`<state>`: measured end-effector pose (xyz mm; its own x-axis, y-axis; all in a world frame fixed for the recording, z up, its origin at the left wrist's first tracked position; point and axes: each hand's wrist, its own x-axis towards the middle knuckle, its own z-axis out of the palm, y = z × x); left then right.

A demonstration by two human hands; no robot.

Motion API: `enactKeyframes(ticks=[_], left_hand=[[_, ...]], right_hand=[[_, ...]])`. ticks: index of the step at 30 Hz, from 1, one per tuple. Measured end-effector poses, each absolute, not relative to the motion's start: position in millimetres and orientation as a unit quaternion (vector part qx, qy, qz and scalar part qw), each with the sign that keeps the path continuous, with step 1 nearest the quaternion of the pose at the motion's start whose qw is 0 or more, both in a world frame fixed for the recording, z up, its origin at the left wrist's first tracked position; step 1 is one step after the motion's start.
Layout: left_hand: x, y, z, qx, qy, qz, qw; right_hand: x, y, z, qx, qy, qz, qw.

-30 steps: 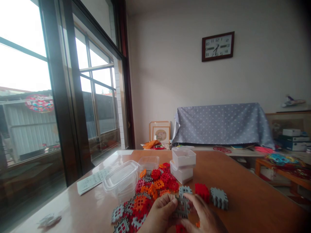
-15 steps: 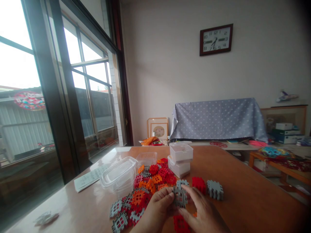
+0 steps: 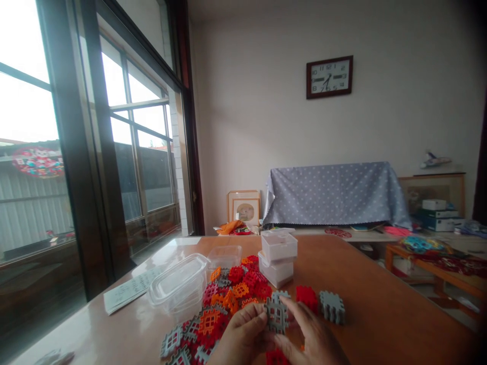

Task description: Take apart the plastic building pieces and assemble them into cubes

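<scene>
A grey square lattice tile [image 3: 277, 317] with toothed edges is upright between my two hands above the table. My left hand [image 3: 243, 330] pinches its left edge between thumb and fingers. My right hand [image 3: 315, 335] has its forefinger at the tile's top right and its thumb near the bottom. Behind the tile, another grey piece [image 3: 281, 294] shows in part. A red tile [image 3: 276, 357] lies below the hands, partly hidden by them. To the left is a loose heap of red, orange and grey tiles [image 3: 209, 321].
Right of the hands stand a red stack [image 3: 306, 299] and a grey stack [image 3: 332, 306] of tiles. Two white plastic boxes [image 3: 279, 246] are piled behind the heap. Clear containers [image 3: 178, 284] and a printed paper [image 3: 131, 291] lie on the left of the brown table [image 3: 365, 284].
The view has tilted up slightly, so the scene sits a little lower and further left. Both hands stay on the grey tile, which looks turned slightly.
</scene>
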<state>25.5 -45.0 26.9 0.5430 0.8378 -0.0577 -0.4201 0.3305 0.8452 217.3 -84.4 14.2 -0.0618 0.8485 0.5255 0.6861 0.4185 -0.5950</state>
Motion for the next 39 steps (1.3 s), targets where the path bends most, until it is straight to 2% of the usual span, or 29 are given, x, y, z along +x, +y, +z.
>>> enactKeyframes(ticks=[11,18,39], left_hand=[[21.4,-44.9,35.7,0.406,0.235,0.399,0.788],[23.1,-46.7,34.8,0.393,0.221,0.414,0.791],[21.9,-60.4,48.9,0.393,0.239,0.442,0.77]], right_hand=[[221.4,-80.9,13.3,-0.504,-0.717,0.108,0.469],[220.1,-82.8,15.1,-0.515,-0.717,0.122,0.453],[218.6,-88.1,20.7,-0.517,-0.695,0.121,0.484]])
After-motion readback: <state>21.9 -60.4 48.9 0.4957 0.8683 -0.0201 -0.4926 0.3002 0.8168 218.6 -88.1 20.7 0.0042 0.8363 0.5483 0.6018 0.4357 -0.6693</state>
